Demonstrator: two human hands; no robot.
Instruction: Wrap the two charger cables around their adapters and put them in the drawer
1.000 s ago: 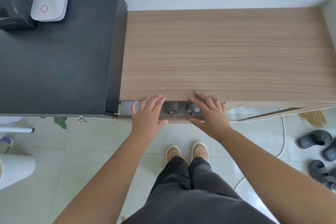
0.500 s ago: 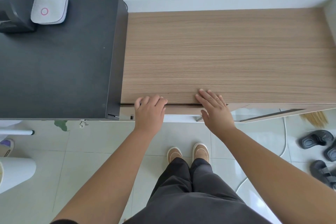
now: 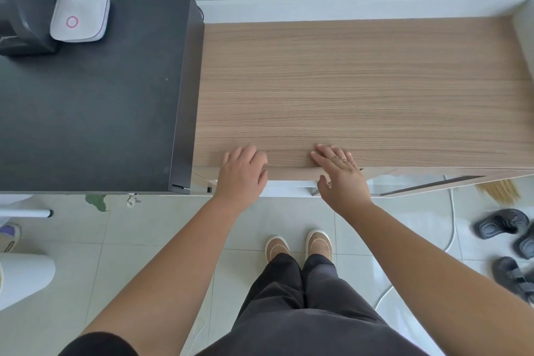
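Observation:
The drawer (image 3: 289, 173) under the wooden desk top (image 3: 361, 89) is pushed in, only its front edge showing between my hands. My left hand (image 3: 242, 173) lies over that front edge, fingers loosely bent and holding nothing. My right hand (image 3: 341, 173) has straight fingers flat on the desk's front edge, the thumb hanging below it. The two chargers with their wrapped cables are hidden inside the drawer.
A black cabinet (image 3: 92, 101) stands left of the desk, with a white lamp base (image 3: 79, 17) and a dark device (image 3: 20, 23) at its back. A cabinet door (image 3: 427, 185) hangs ajar under the desk's right side. Sandals (image 3: 502, 224) and a white cord (image 3: 450, 228) lie on the tiled floor.
The drawer, open a second ago with both wrapped chargers visible, has slid shut under both hands. My hands moved forward with it onto the desk's front edge.

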